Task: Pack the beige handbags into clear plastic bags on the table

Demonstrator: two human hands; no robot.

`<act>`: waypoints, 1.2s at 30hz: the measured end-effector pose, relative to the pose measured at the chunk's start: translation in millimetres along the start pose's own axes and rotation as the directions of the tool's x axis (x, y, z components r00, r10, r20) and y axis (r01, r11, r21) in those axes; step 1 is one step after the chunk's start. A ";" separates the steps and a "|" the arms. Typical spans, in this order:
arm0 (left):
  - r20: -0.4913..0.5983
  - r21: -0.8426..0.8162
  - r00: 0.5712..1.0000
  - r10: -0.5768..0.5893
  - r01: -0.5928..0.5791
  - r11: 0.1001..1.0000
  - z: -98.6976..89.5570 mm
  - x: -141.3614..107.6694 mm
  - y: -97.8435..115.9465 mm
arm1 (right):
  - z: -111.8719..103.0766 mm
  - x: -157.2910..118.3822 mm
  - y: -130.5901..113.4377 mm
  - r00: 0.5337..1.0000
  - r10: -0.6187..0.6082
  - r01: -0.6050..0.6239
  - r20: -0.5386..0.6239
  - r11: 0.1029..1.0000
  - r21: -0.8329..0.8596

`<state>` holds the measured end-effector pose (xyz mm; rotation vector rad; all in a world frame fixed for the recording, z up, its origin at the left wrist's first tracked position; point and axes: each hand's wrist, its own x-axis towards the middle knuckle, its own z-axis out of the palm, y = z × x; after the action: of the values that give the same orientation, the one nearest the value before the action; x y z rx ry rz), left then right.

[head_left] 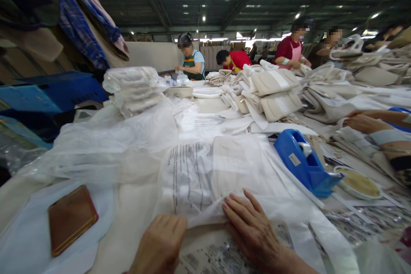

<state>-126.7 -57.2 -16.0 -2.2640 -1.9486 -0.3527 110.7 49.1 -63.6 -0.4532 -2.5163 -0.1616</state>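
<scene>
Printed plastic bag (189, 175) lies flat near the front of the surface (125, 214), a folded beige item (233, 171) inside; its thin-looking film could crease or tear if tugged unevenly. The blue tape dispenser (297, 162) beside it could snag a sliding edge. The right hand (252, 227) rests flat, fingers slightly spread, on the near side; the left hand (162, 242) curls there, whether gripping I can't tell.

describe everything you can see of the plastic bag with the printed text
The plastic bag looks like thin, milky, see-through film, wrinkled and shiny in places. Rows of dark print, too small to read, cover its left part; a folded beige item shows through further right. It lies roughly flat, its near edge toward the person. The right hand rests spread on that edge; the left hand is curled at the near left, its grip unclear.
</scene>
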 end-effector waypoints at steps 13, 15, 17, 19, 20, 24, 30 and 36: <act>-0.379 -0.127 0.924 -0.054 0.006 0.992 1.7 -51.9 -44.8 | 6.3 -2.3 1.8 0.998 -0.004 0.003 -0.060 1.000 -0.017; -0.399 -0.203 0.913 -0.078 -0.005 0.979 7.0 -50.8 -39.7 | 6.9 -2.0 2.7 0.998 -0.013 0.012 -0.068 1.000 -0.013; -0.356 -0.417 0.910 -0.214 0.050 0.907 6.6 -41.8 -34.7 | 7.0 -1.6 3.2 0.997 -0.015 0.015 -0.074 1.000 -0.006; -0.188 -0.654 0.879 -0.438 0.220 0.724 4.9 -29.8 -31.7 | 6.8 -1.4 3.2 0.996 -0.005 0.005 -0.087 1.000 0.001; -0.087 -0.733 0.830 -0.551 0.322 0.600 5.1 -23.9 -31.2 | 6.7 -1.3 3.0 0.996 0.004 -0.003 -0.094 1.000 0.006; 0.084 -0.815 0.594 -0.800 0.503 0.288 15.0 -8.8 -33.7 | 5.9 -0.8 2.0 0.994 0.026 -0.023 -0.106 0.999 0.024; 0.049 -0.842 0.600 -0.798 0.454 0.290 19.5 -12.5 -34.0 | 5.6 1.0 1.2 0.993 0.025 -0.024 -0.115 1.000 0.006; 0.004 -0.763 0.500 -0.866 0.562 0.321 16.4 -1.8 -29.8 | 5.1 1.5 0.7 0.995 0.011 -0.013 -0.100 1.000 -0.028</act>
<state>-154.9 -50.2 -33.8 -1.0227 -2.7384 -1.7790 107.1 51.2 -67.0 -0.4602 -2.4154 -0.2107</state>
